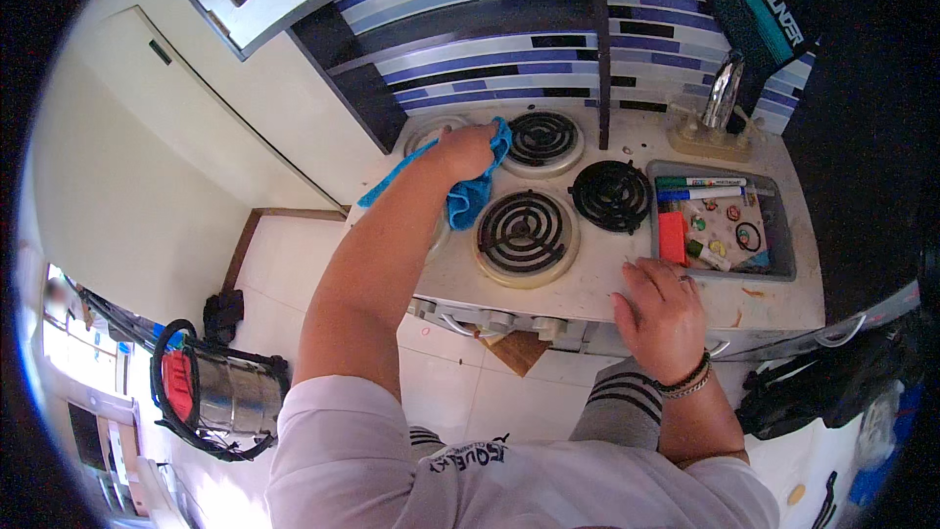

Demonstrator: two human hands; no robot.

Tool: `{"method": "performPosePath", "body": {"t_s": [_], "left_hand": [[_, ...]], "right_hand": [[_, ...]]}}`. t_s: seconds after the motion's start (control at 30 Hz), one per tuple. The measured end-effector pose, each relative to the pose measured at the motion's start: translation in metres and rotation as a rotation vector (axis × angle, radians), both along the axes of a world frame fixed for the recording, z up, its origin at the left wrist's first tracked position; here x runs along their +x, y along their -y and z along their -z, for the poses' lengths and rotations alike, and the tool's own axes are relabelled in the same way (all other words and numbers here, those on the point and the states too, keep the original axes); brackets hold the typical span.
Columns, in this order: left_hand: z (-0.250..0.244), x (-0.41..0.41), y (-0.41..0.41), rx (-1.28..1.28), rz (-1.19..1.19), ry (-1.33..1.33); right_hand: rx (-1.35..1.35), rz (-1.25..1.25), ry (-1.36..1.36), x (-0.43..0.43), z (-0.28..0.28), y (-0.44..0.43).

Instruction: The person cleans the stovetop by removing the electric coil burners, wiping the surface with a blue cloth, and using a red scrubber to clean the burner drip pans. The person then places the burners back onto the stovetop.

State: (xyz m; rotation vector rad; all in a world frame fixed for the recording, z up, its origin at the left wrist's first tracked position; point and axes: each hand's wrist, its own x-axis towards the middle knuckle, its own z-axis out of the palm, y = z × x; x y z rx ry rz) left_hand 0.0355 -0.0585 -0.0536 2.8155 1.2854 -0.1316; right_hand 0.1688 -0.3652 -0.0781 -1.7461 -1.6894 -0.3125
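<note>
My left hand (470, 150) grips a blue cloth (470, 198), bunched and pressed over the left side of a small white stovetop (602, 272). Part of the cloth trails out to the left under my forearm. Two round burner rings there are partly hidden by the cloth and my arm. Right of the cloth are a black coil burner (543, 136) at the back and another coil burner (523, 231) in front. Beside them lies a loose black burner grate (611, 196). My right hand (657, 308), holding nothing, rests with fingers apart at the counter's front edge.
A grey sink basin (789, 250) holds markers (701, 195), a red block (672, 239) and small items. Behind it stands a chrome faucet (723, 92). A dark upright post (604, 59) rises behind the burners. A metal canister vacuum (228, 389) stands on the floor at left.
</note>
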Motion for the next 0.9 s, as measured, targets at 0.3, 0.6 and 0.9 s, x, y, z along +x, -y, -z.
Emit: {"method": "performPosePath", "body": {"t_s": [0.3,0.6,0.9], "left_hand": [[-0.02,-0.019,0.04,-0.006,0.082,-0.032],[-0.016,-0.038,0.048,0.113,0.254,0.032],[-0.048,-0.086,0.028,0.343,0.187,-0.445]], "right_hand": [[-0.007,0.013,0.001,-0.004,0.003,-0.001],[-0.042,0.049,0.043,-0.006,0.002,-0.001],[-0.002,0.034,0.079,-0.003,0.006,-0.001]]}}
